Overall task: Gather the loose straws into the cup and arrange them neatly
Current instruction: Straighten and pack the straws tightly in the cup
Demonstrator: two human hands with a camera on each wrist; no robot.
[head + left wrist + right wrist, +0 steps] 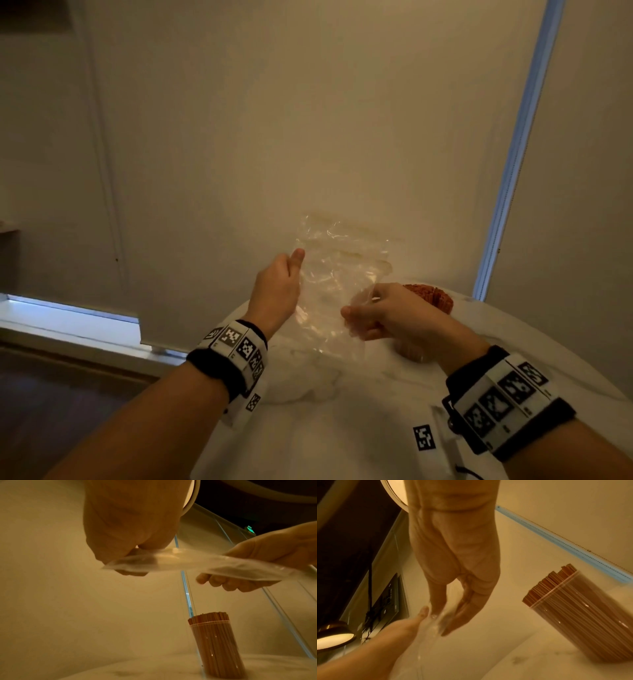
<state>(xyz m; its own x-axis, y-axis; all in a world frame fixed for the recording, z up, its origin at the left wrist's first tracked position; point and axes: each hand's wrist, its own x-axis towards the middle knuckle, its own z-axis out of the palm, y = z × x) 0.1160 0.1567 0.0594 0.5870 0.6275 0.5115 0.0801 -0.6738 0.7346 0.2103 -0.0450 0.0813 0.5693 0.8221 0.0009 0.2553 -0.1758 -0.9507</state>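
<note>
A clear plastic cup [217, 650] [583, 623] packed with upright brown straws [433, 296] stands on the white marble table [342, 428], behind my right hand. Both hands hold an empty clear plastic bag [332, 274] [188, 565] up in the air above the table. My left hand [279, 291] [130, 555] pinches the bag's left edge. My right hand [380, 317] [257, 566] [453, 607] grips its lower right part with curled fingers. No loose straws show on the table.
A pale roller blind [308, 120] hangs close behind the table, with a blue-lit gap [513, 154] at its right edge. The table's round edge falls away at the left to a dark floor [51, 411]. A lit lamp [332, 638] shows at the left in the right wrist view.
</note>
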